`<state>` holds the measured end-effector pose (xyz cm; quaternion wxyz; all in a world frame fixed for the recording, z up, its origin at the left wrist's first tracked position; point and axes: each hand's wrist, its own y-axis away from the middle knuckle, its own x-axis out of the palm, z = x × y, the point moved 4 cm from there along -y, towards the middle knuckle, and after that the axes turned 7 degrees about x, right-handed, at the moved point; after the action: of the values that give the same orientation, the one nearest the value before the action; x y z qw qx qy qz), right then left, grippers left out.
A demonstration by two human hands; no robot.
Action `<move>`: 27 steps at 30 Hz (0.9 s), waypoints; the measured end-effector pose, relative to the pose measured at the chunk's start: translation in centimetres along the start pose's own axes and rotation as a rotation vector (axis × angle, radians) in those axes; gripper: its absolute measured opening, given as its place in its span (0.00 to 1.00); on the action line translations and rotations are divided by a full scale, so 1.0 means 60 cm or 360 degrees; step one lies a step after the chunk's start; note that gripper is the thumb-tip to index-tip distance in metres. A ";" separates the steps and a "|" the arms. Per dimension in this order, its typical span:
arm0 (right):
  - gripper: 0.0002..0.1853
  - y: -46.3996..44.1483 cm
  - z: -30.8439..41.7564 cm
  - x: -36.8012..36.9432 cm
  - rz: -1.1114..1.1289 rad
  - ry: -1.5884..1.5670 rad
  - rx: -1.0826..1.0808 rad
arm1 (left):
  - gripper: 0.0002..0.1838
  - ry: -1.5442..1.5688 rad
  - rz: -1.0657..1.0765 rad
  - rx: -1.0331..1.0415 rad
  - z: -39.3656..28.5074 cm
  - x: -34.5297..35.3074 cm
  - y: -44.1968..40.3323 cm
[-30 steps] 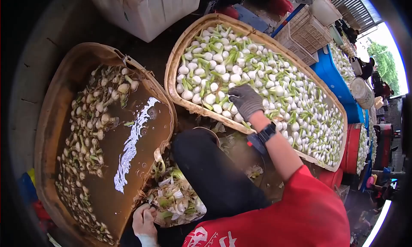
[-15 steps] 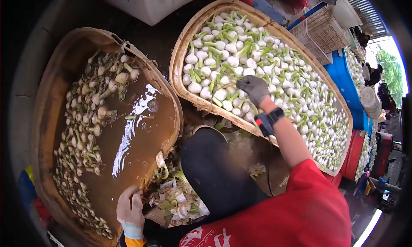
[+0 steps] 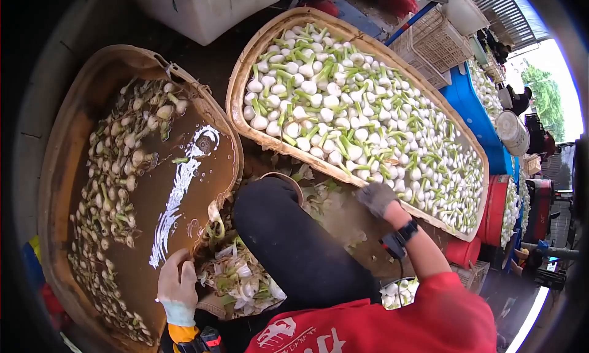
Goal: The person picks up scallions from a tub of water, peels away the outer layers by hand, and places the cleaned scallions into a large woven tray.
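Note:
My left hand (image 3: 177,285), in a pale glove, is at the near rim of the left tub (image 3: 236,163). Its fingers curl inward, and anything between them is hidden. My right hand (image 3: 377,201), in a grey glove, hovers at the near rim of the right tub (image 3: 294,152); its fingers are bent and too blurred to read. Peeled garlic bulbs (image 3: 331,101) with short green stems fill that right tub. Unpeeled, brownish garlic bulbs (image 3: 113,175) float in murky water along the left tub's far side.
Peelings (image 3: 245,279) lie heaped between the tubs, beside my knee (image 3: 270,212). A container of white bulbs (image 3: 399,293) stands by my right side. Plastic crates (image 3: 438,40), a blue tub (image 3: 460,98), a red tub (image 3: 496,209) and a white bucket (image 3: 511,132) stand to the right.
My right hand has drawn back from above the peeled garlic to the tub's near rim. My left hand stays at the left tub's rim. The view has shifted slightly.

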<state>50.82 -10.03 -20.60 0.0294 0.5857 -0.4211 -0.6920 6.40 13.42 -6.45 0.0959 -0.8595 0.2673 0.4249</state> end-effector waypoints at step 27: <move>0.15 0.084 -0.066 0.112 0.0967 -0.1628 -0.0041 | 0.15 0.0082 0.0462 -0.0377 0.155 -0.013 -0.215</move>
<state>49.73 -19.03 -22.63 0.0267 0.0307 -0.5221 -0.8519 6.68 28.17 -12.45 -0.0751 -0.8279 0.3390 0.4406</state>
